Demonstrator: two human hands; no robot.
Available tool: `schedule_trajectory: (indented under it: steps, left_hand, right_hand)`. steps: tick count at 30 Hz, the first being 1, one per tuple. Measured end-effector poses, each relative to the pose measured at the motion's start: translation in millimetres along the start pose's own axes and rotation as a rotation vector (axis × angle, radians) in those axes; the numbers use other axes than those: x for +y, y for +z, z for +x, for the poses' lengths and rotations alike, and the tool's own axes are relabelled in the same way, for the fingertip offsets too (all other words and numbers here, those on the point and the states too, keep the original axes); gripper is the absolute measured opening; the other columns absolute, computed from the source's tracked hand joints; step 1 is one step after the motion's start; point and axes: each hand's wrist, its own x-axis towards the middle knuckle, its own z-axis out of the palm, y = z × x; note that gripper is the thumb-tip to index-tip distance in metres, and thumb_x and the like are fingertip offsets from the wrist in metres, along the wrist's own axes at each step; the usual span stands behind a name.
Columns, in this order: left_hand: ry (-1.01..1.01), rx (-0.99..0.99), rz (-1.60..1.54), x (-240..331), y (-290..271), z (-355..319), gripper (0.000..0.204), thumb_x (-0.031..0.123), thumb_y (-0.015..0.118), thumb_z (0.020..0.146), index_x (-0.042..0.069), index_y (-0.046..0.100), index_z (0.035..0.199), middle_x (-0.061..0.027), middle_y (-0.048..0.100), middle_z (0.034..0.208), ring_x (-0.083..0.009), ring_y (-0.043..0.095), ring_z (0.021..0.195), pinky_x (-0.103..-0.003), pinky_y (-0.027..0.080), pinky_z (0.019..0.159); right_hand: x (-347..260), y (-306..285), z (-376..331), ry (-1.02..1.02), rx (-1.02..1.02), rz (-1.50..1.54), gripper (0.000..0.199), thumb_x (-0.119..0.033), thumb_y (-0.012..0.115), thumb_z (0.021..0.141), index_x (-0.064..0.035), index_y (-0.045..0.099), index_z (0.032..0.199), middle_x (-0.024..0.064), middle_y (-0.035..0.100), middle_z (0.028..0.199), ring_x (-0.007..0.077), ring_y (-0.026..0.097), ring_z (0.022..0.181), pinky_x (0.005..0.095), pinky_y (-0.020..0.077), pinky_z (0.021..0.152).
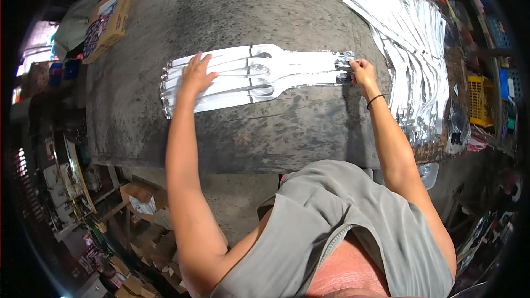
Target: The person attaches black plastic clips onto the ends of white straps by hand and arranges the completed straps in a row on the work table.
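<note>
Closest to me is the person's grey sleeveless shirt (353,215), with both bare forearms reaching away over the near edge of the table (232,143), a worn, stained grey surface. Below that edge on the left sit small cardboard boxes (141,201) and clutter on the floor.

Out on the table lies a row of long silvery foil packets (259,74), laid side by side and overlapping, each with a spoon shape showing through. Their long axis runs left to right across the table, with a slight tilt: the left ends fan out wider and sit a little lower, the right ends bunch together and point toward the right.

The left hand (196,74) lies flat and open on the left part of the packets, fingers spread, pressing down and gripping nothing. The right hand (361,72), with a dark band at its wrist, is closed on the bunched right ends of the packets, fingertips pinching them.

Just beyond the right hand, a large heap of more foil packets (414,38) stretches along the right side of the table, running away from me. At the far left edge rests a cardboard box (110,16) with printed sides, and a yellow crate (482,99) stands off to the right.
</note>
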Motion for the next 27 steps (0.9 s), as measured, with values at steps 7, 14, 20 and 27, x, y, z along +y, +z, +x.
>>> schedule_trajectory:
  steps: [7,14,20,27]
  left_hand:
    - [0.291,0.478,-0.433,141.9,25.0,-38.0,0.056,0.019,0.066,0.076,0.008,0.047,0.128,-0.0213,0.029,0.14,-0.0399,0.026,0.13,-0.049,0.027,0.104]
    - [0.346,0.393,-0.89,235.5,98.7,-123.6,0.03,0.01,0.061,0.082,-0.001,0.057,0.11,-0.0235,0.044,0.124,-0.0381,0.046,0.115,-0.04,0.04,0.095]
    - [0.4,0.073,-0.886,266.7,147.5,-198.4,0.014,0.016,0.059,0.086,0.002,0.061,0.086,-0.0144,0.062,0.079,-0.033,0.06,0.075,-0.038,0.047,0.066]
    - [0.669,0.001,-0.771,298.8,129.0,-193.4,0.013,0.015,0.062,0.083,0.002,0.059,0.079,-0.0137,0.059,0.072,-0.0328,0.058,0.067,-0.039,0.046,0.06]
  right_hand:
    - [34.3,-14.4,18.6,-0.226,0.232,-0.197,0.029,-0.028,0.065,0.079,-0.0001,0.06,0.084,0.0101,0.062,0.074,0.0218,0.059,0.072,0.0344,0.0462,0.067]
    - [59.3,-76.6,-72.0,-0.416,0.178,-0.314,0.023,-0.024,0.061,0.082,-0.0019,0.059,0.086,0.0138,0.061,0.082,0.0263,0.058,0.079,0.0354,0.0451,0.072]
    - [109.6,-103.4,-163.7,-0.343,0.115,-0.425,0.018,-0.02,0.057,0.082,-0.0023,0.06,0.082,0.0178,0.061,0.081,0.0354,0.059,0.079,0.0417,0.0453,0.069]
    - [141.4,-185.2,-191.8,-0.348,0.391,-0.341,0.017,-0.018,0.06,0.081,-0.0012,0.059,0.081,0.015,0.06,0.074,0.0304,0.059,0.071,0.0375,0.0459,0.065]
